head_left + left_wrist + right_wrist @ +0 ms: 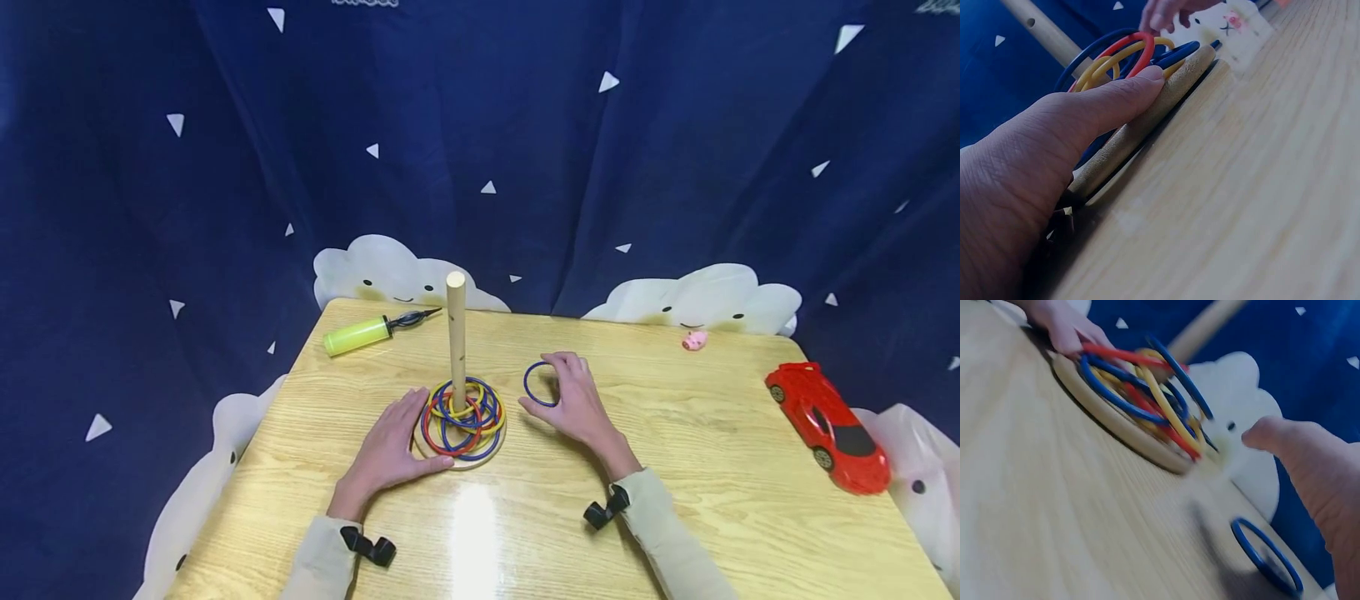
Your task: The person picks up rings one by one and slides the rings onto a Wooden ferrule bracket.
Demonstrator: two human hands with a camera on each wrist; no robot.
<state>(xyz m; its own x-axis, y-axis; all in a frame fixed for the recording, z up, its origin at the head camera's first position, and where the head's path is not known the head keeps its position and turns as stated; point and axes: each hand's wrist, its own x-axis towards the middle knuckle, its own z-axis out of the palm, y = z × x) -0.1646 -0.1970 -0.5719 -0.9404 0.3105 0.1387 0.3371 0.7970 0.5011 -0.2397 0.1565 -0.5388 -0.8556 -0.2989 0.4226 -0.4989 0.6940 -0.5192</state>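
A ring toss stand, with its upright wooden peg (457, 346) on a round base (468, 465), has several red, yellow and blue rings (1138, 53) piled around the peg. My left hand (390, 446) holds the base at its left side, thumb along the front rim and fingers around the far left edge. To the right of the stand, a single blue ring (1266, 556) lies on the table. My right hand (572, 404) is spread around this ring, thumb and forefinger apart at its near and far sides. In the right wrist view, the thumb (1297, 444) stands clear above the ring.
A yellow-green hand pump (360, 336) with a black nozzle lies behind the stand on the left. Near the back edge sits a small pink pig (694, 340). A red toy car (828, 429) lies at the table's right edge. Behind the table (720, 467) hangs a dark blue curtain (525, 108).
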